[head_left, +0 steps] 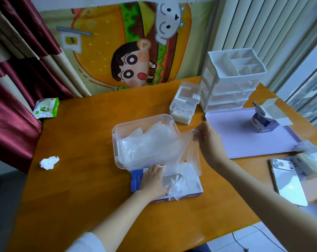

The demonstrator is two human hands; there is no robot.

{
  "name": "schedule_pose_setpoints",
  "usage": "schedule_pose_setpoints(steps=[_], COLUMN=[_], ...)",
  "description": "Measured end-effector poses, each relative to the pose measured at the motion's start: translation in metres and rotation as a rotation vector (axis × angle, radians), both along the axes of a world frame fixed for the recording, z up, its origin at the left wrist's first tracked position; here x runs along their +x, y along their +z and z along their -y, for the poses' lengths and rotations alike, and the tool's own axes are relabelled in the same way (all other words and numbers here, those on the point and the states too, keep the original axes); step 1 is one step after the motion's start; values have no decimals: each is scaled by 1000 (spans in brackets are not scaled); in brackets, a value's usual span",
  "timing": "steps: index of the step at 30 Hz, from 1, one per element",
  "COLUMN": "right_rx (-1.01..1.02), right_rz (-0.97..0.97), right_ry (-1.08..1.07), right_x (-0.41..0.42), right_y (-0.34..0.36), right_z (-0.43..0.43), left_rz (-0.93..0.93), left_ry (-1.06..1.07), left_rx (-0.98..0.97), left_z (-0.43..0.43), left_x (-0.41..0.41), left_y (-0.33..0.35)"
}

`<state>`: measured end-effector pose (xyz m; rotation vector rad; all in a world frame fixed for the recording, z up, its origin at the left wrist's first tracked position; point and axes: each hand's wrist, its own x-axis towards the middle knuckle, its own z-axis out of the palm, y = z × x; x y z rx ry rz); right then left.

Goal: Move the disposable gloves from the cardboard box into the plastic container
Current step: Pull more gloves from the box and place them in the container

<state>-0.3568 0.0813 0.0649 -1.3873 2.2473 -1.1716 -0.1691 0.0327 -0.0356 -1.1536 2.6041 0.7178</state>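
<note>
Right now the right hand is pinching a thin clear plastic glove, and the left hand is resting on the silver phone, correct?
Not quite. The head view shows the left hand resting on the blue-and-white cardboard box instead; the right hand does pinch the thin clear plastic glove.

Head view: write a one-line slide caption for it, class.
Right hand pinches a clear disposable glove beside the plastic container while the left hand presses on the cardboard box.

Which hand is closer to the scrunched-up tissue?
Left. The left hand rests on the cardboard box, right of the crumpled tissue; the right hand pinches a glove farther right.
</note>
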Motion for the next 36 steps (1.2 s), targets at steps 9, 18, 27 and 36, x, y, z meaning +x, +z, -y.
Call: schedule_pose_setpoints(steps=[9,18,27,36], right_rx=[13,-21,234,212], right_rz=[-237,79,61,59], right_ry=[223,347,440,452], right_x=[4,10,4,-2], right_y=[22,28,28,44], right_z=[8,12,22,74], left_rz=[-451,-673,-780,-624], left_ry=[240,235,288,404], left_rx=[23,62,239,160], left_z=[23,32,59,119], left_x=[-10,-26,-17,23], left_y=[86,112,135,130])
